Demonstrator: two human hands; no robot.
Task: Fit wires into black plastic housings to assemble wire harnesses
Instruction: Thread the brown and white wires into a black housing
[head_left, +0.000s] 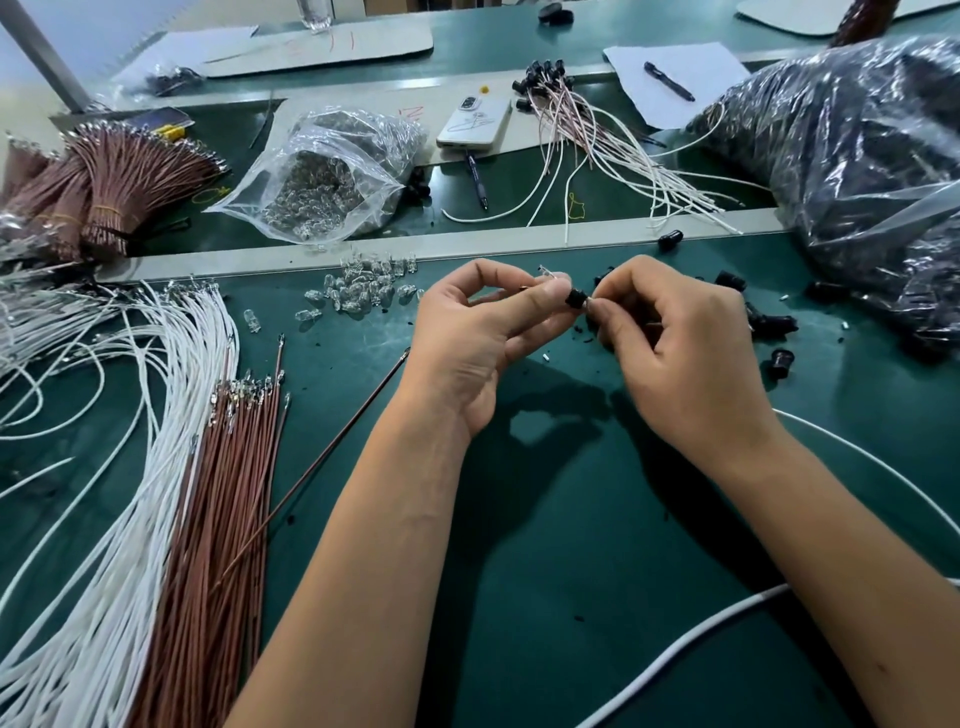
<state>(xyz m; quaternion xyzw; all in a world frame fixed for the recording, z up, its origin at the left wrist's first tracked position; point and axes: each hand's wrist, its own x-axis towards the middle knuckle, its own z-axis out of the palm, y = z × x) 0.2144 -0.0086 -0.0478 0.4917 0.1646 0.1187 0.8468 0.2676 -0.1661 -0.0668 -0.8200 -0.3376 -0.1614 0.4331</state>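
Both bare forearms reach in from the near edge over the dark green bench (545, 519), and a thick white cable (691, 642) loops across the surface under the right arm. Up where they meet, the left hand (483, 332) has its thumb and curled fingers pinched on a small black plastic housing (575, 299), with a sliver of metal or glass poking up just behind it; I cannot tell what that is. The right hand (675, 343) pinches something thin at the housing's right face, most likely the terminal end of a wire, though the wire itself is hidden by the fingers.

To my eye this is the insertion step: one lead being pushed into its cavity while the other hand steadies the shell. The next move would want the terminal lined up straight with the opening and pressed home firmly without bending it, then probably a second lead.

Supplies lie ready: loose white wires (130, 415) fanned at the left, straight brown wires (218, 519) beside them, a scatter of small clear glass bulbs (363, 288) just beyond the left hand, and spare black housings (769, 322) to the right. Finished harnesses (571, 109) sit well back past the grey rail.
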